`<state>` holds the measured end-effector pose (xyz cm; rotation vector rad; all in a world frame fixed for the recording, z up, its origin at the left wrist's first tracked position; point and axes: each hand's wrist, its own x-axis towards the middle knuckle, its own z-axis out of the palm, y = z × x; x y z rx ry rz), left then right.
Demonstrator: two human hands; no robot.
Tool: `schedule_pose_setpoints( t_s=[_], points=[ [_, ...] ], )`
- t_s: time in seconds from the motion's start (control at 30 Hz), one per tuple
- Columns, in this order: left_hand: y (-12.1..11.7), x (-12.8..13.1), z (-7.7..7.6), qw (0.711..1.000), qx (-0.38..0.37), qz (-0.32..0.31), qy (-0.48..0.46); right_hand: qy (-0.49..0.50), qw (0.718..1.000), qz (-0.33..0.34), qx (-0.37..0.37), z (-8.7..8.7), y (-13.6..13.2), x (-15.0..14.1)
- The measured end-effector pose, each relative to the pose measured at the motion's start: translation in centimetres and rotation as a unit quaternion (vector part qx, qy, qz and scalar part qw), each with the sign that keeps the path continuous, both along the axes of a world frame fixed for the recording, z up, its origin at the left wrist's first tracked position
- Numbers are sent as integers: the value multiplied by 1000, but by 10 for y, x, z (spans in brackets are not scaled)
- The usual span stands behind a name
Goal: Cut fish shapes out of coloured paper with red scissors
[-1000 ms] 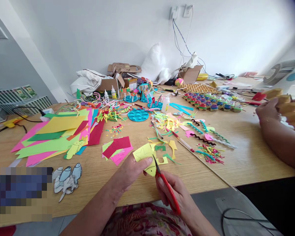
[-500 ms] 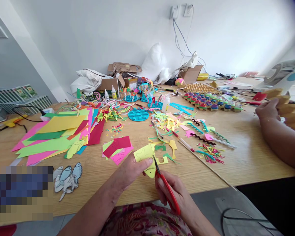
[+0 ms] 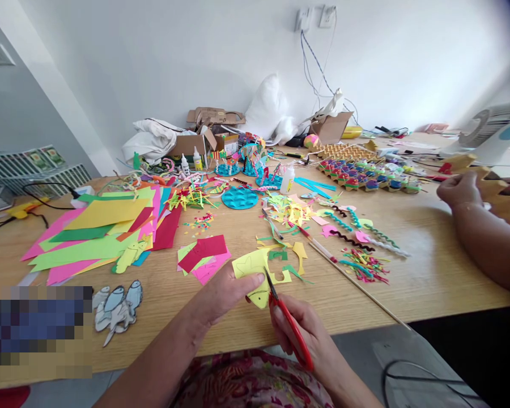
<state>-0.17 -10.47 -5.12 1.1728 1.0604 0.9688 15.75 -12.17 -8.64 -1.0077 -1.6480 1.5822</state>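
Between the thumb and fingers of my left hand (image 3: 227,289) is a piece of yellow paper (image 3: 250,262) with a fish drawn on it in dark lines. The fish's head end, with a dot for an eye, points down toward me and is cut to shape. Red-handled scissors (image 3: 295,334) are in my right hand (image 3: 308,326), their blades at the right edge of the paper beside my left thumb. Yellow and green paper offcuts (image 3: 280,275) lie just beyond the blades. To the left of my left hand rest red, green and pink paper pieces (image 3: 204,255) with drawn lines.
A stack of coloured paper (image 3: 102,226) covers the left side. Cut-out paper fish (image 3: 117,311) lie near the front edge. A long thin stick (image 3: 361,286) slants across the right. A co-worker's hand (image 3: 461,195) holds yellow egg-carton card (image 3: 493,190) at far right.
My hands, the paper and the scissors stay almost in place. At the right, the co-worker's hand has shifted slightly left and the egg-carton card has turned.
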Motion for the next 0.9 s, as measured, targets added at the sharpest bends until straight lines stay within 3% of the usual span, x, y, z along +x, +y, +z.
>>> schedule_pose_setpoints(
  t_s=[0.37, 0.57, 0.9],
  points=[
    [0, -5, 8, 1000, -14, -19, 6, -20, 1000, 2, 10, 1, -1, 3],
    [-1, -1, 5, 1000, -10, 3, -5, 13, 1000, 21, 5, 7, -3, 0],
    [-1, 3, -1, 1000, -5, -5, -14, 21, 1000, -5, -18, 10, -3, -2]
  ],
)
